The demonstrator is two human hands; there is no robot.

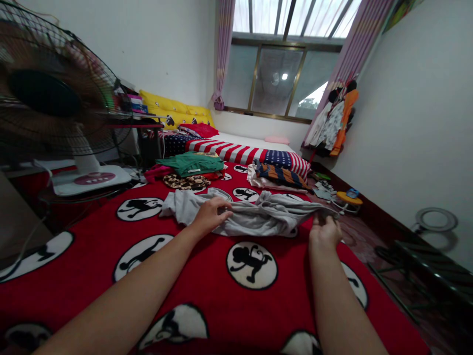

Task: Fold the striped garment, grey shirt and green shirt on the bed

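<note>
A grey garment (254,217) lies crumpled across the red blanket (207,276) printed with black monkey figures in white circles. My left hand (210,214) rests on the garment's left part, fingers curled into the cloth. At the garment's right end my right hand (325,230) is closed on a bunched edge of the fabric, near the side of the bed.
Behind the grey garment lie a green garment (190,163), a leopard-print piece (186,182), a striped folded cloth (279,175) and a stars-and-stripes blanket (251,152). A standing fan (55,113) is at the left. A small yellow stool (349,198) and a dark rack (424,271) stand on the floor at the right.
</note>
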